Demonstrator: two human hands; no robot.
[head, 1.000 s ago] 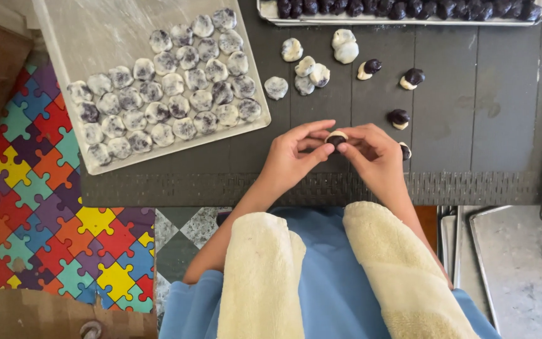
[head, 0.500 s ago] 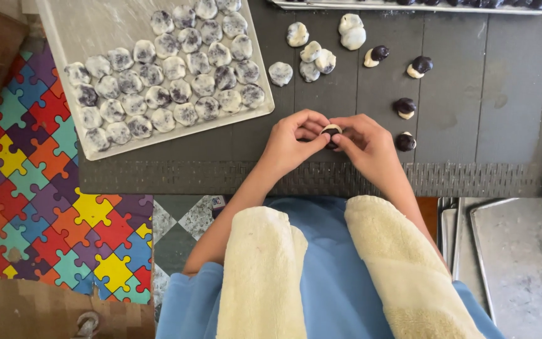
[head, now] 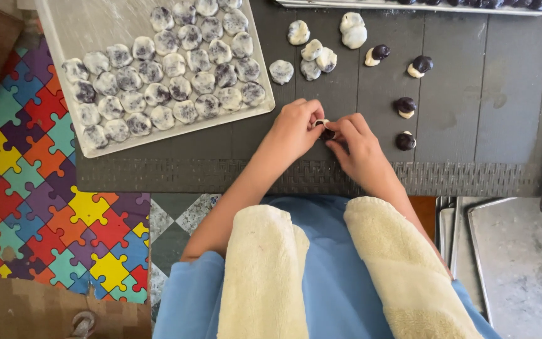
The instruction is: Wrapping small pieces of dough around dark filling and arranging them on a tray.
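Bright, even daylight; soft shadows; sharp focus, no glare.

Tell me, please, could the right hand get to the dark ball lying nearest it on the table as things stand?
Probably yes: the dark ball lies uncovered on the table just right of the right hand, nothing between them. But both hands pinch a dough piece, so it is busy.
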